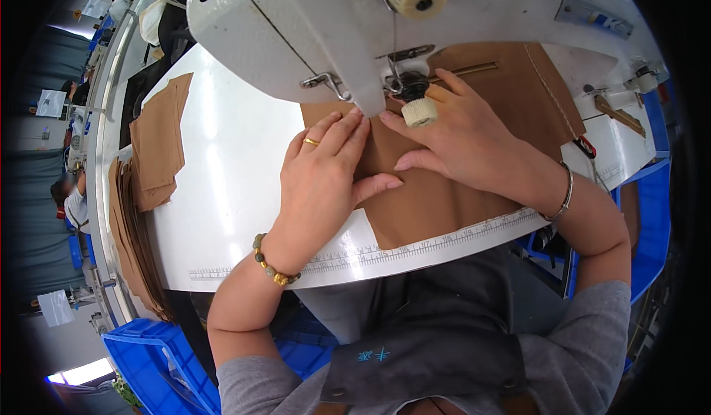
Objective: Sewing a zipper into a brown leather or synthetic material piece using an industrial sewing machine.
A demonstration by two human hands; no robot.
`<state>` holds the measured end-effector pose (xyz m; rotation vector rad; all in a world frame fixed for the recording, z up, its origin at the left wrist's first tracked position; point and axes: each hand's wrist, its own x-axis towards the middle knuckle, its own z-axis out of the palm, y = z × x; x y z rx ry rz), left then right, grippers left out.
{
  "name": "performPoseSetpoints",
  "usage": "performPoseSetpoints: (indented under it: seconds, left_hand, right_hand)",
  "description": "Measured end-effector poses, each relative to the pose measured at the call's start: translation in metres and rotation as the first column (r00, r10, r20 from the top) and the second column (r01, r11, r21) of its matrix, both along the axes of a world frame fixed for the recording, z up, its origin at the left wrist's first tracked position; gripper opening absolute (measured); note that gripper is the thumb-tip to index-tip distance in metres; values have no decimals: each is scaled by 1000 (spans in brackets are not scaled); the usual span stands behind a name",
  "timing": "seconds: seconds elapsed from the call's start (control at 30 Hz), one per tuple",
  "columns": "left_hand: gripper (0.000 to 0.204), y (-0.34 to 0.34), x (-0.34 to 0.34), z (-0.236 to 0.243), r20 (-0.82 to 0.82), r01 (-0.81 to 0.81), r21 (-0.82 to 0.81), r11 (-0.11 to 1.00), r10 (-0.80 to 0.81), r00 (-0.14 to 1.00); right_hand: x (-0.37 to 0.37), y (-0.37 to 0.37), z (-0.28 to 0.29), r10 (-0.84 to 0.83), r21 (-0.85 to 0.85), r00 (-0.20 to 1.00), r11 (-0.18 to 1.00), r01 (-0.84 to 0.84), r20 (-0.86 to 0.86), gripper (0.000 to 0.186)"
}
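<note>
A brown sheet of cloth-like material (407, 215) lies on the white sewing table (229, 178), running under the head of a white sewing machine (259, 22). My left hand (318, 174) rests flat on the sheet's left part, thumb apart, fingertips beside the machine's lower end. My right hand (466, 137) lies on the same material to the right, fingers spread, partly behind a cream knob (419, 111). Exactly what is under the needle is hidden. A further brown panel with a stitched edge (533, 89) extends behind my right hand.
Stacked brown pieces (159, 141) lie at the left. A ruler strip (355, 259) runs along the front edge. A red-and-black tool (585, 147) lies at the right. Blue crates (155, 363) flank the table. Another person (74, 204) is at work far left.
</note>
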<state>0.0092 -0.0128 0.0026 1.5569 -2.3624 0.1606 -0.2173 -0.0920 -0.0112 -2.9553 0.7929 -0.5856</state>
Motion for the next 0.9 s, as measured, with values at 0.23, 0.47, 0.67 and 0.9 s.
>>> performPoseSetpoints:
  seconds: [0.23,0.47,0.67,0.9]
  left_hand:
    - [79,-2,1,1,-11,-1,6,1000,1,1000]
    - [79,-1,0,2,-21,-9,12,1000,9,1000]
    - [79,1,-1,4,-21,-13,23,1000,14,1000]
    - [80,0,1,1,-42,-6,0,1000,6,999]
  right_hand:
    - [-18,-28,36,-318,283,815,938,197,484,27]
    - [-14,-41,30,-197,-60,801,959,278,566,16]
    - [-16,-43,30,-145,-56,804,975,216,577,22]
    - [-34,-40,30,-33,-57,925,997,58,378,37]
